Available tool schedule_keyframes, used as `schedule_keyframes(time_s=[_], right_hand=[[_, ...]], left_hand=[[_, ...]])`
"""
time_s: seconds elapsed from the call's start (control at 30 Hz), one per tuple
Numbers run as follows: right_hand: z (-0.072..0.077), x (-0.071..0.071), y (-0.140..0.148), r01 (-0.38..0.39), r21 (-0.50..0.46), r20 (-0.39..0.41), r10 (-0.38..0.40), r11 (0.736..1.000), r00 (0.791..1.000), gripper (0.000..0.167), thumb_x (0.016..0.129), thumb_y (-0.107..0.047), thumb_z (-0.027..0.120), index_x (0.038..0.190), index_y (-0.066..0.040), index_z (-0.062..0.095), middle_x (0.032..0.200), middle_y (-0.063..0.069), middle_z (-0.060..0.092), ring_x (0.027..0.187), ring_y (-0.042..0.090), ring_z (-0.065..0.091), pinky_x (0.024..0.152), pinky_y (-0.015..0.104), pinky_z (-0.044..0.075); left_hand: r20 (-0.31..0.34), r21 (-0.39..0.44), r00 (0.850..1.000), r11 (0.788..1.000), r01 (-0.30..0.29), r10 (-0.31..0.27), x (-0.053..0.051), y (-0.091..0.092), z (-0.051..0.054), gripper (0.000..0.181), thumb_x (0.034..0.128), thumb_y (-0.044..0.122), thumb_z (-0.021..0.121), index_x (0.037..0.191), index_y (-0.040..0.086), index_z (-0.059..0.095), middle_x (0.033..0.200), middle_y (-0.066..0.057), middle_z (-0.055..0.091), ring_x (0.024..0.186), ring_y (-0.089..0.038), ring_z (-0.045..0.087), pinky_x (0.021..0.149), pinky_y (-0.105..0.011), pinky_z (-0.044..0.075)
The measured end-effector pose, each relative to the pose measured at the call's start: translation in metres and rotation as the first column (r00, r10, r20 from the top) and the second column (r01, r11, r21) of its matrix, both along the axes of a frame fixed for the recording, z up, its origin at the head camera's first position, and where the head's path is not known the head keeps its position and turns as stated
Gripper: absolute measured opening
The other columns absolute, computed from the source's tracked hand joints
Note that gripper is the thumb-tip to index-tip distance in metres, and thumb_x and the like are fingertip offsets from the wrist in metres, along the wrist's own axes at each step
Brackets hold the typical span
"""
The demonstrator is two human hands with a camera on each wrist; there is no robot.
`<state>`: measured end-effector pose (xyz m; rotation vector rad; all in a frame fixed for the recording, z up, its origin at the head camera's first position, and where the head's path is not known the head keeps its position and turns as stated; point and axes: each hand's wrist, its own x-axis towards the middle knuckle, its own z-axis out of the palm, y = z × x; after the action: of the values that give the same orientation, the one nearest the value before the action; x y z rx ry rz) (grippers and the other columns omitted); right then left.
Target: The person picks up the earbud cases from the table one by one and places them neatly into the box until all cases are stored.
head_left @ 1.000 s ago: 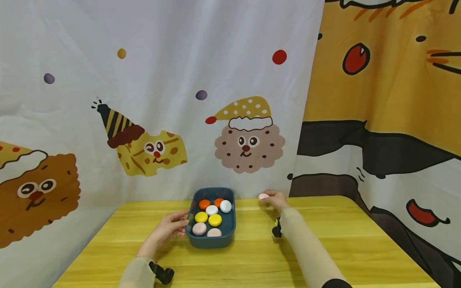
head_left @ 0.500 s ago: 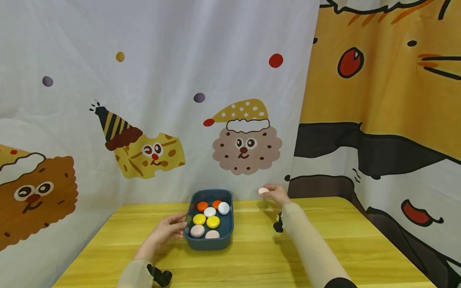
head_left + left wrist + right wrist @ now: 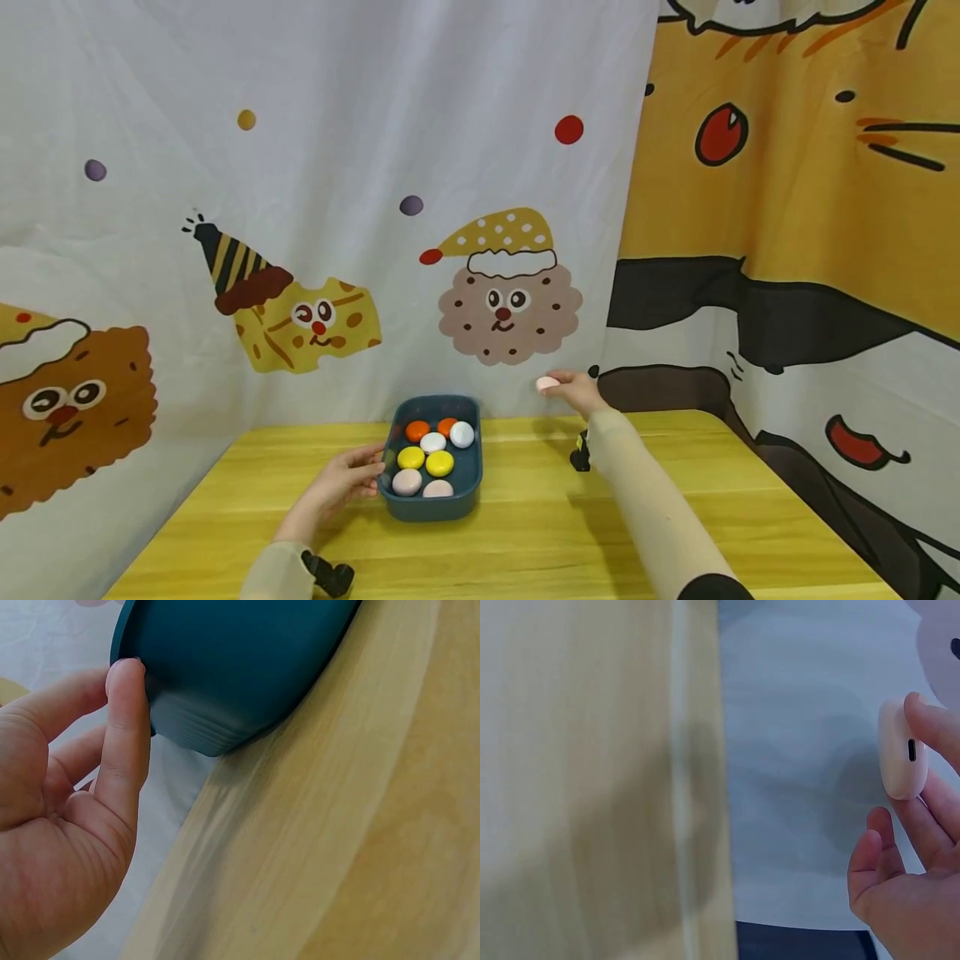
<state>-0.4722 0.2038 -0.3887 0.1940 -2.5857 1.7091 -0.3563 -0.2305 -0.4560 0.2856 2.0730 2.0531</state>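
A pale pink rounded disc is pinched between the thumb and fingers of my right hand, raised above the table's far edge. Up close in the right wrist view, the disc shows a dark slot on its side. My left hand holds the left side of a dark blue bin. In the left wrist view, digits of that hand close at the bin's rim, and the contact is partly hidden. Inside the bin lie several round discs: orange ones, white ones, yellow ones and pale pink ones.
The bin stands on a yellow wood-grain table near its far edge. Right behind hangs a white curtain with cartoon prints. An orange and black printed curtain closes off the right side.
My right hand has risen from just over the table's far edge with the pale pink disc in its grip. The left hand stays at the bin; the head view shifts slightly.
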Motion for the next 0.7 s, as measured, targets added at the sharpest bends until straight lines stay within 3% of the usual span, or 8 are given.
schedule_keyframes(time_s=[0.17, 0.33, 0.7], right_hand=[[0.015, 0.001, 0.001, 0.007, 0.036, -0.022, -0.006, 0.999, 1.000, 0.054, 0.088, -0.012, 0.070, 0.136, 0.004, 0.052, 0.143, 0.022, 0.045, 0.132, 0.039, 0.038, 0.108, 0.054, 0.032], [0.026, -0.002, 0.001, -0.008, 0.037, -0.039, 0.009, 0.999, 0.999, 0.054, 0.088, -0.013, 0.070, 0.137, 0.003, 0.053, 0.142, 0.021, 0.047, 0.131, 0.037, 0.040, 0.109, 0.053, 0.030], [0.027, 0.002, -0.006, -0.053, 0.030, -0.068, 0.055, 0.998, 0.996, 0.052, 0.086, -0.011, 0.073, 0.132, 0.005, 0.056, 0.134, 0.021, 0.054, 0.122, 0.035, 0.049, 0.106, 0.052, 0.035]], left_hand=[[-0.005, 0.007, 1.000, 1.000, 0.026, -0.026, 0.001, -0.001, 0.001, 0.061, 0.0971, 0.006, 0.057, 0.147, -0.011, 0.027, 0.115, -0.020, 0.048, 0.069, -0.011, 0.057, 0.065, -0.023, 0.056], [-0.017, 0.010, 0.999, 0.999, 0.038, -0.038, 0.003, -0.002, 0.002, 0.064, 0.0972, 0.008, 0.058, 0.148, -0.011, 0.025, 0.114, -0.018, 0.050, 0.069, -0.010, 0.057, 0.065, -0.023, 0.056], [-0.016, 0.014, 0.999, 0.999, 0.043, -0.043, 0.002, -0.002, 0.001, 0.063, 0.0971, 0.008, 0.058, 0.148, -0.010, 0.026, 0.112, -0.018, 0.050, 0.068, -0.011, 0.057, 0.065, -0.023, 0.056]])
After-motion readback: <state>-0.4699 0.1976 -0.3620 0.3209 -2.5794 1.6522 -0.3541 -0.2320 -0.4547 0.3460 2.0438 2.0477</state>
